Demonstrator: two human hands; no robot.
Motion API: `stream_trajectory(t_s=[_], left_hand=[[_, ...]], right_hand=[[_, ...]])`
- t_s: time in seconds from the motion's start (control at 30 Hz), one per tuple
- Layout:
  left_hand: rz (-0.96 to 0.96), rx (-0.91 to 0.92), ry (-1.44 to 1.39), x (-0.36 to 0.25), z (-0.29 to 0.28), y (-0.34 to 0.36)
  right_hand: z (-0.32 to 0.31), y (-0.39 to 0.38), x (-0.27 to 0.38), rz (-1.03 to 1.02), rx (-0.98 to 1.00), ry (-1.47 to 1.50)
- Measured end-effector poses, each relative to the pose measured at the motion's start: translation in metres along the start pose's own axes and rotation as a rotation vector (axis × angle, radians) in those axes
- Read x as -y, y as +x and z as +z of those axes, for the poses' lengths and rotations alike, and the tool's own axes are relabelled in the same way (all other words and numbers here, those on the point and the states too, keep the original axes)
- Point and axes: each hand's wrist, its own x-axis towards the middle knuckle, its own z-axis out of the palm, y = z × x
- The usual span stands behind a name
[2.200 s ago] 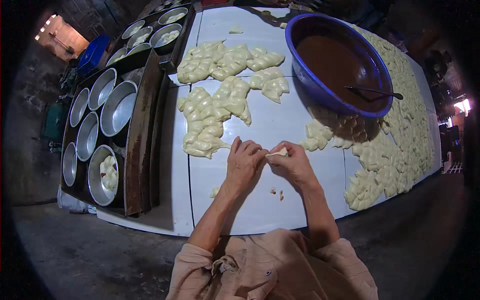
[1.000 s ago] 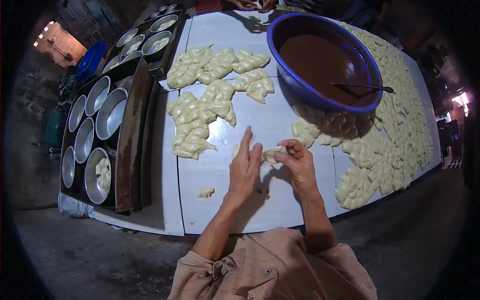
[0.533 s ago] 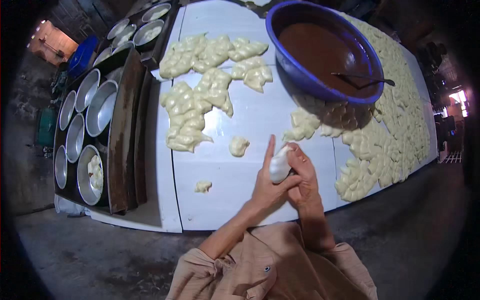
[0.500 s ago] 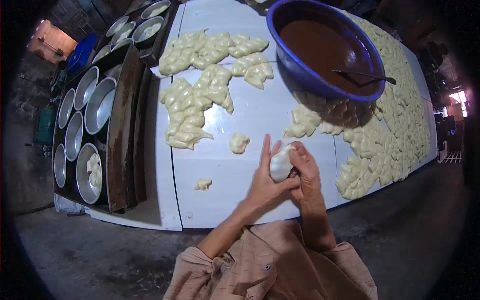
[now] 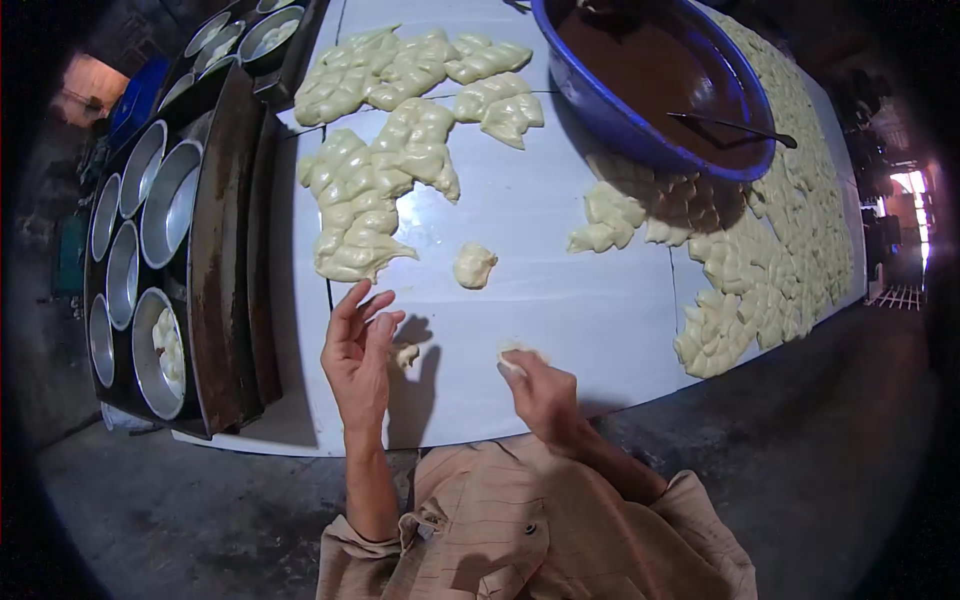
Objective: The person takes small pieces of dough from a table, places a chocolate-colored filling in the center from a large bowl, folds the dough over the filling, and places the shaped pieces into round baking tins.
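Note:
My right hand (image 5: 548, 400) is closed around a lump of pale dough (image 5: 521, 349), held low over the near part of the white table; most of the lump is hidden by the fingers. My left hand (image 5: 357, 365) is raised with its fingers apart and nothing in it, just short of the near end of a glossy, dimpled slab of dough (image 5: 360, 195). Partly behind its thumb lies a small scrap of dough (image 5: 404, 356). A separate small round dough piece (image 5: 475, 266) rests farther up, between the slab and my right hand.
On the left stand dark trays (image 5: 225, 250) of round metal tins (image 5: 172, 205); one near tin (image 5: 160, 352) has dough inside. A large blue basin (image 5: 600, 110) of brown liquid, with a long-handled utensil (image 5: 735, 128), sits at the far right. Dough pieces (image 5: 745, 290) cover the table's right side.
My hands have parted. The left has let go of the dough and moved left; the right has drawn nearer and left, keeping the lump. The view has shifted slightly.

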Motion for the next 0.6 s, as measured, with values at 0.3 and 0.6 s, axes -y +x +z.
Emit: stream_trajectory(t_s=[0.3,0.6], left_hand=[[0.014,-0.108,0.047,-0.004,-0.006,-0.001],[-0.119,0.041,0.079,0.002,0.036,-0.015]], right_hand=[[-0.171,0.119,0.001,0.125,-0.242,1.076],[-0.250,0.295,-0.052,0.053,0.273,-0.342]])
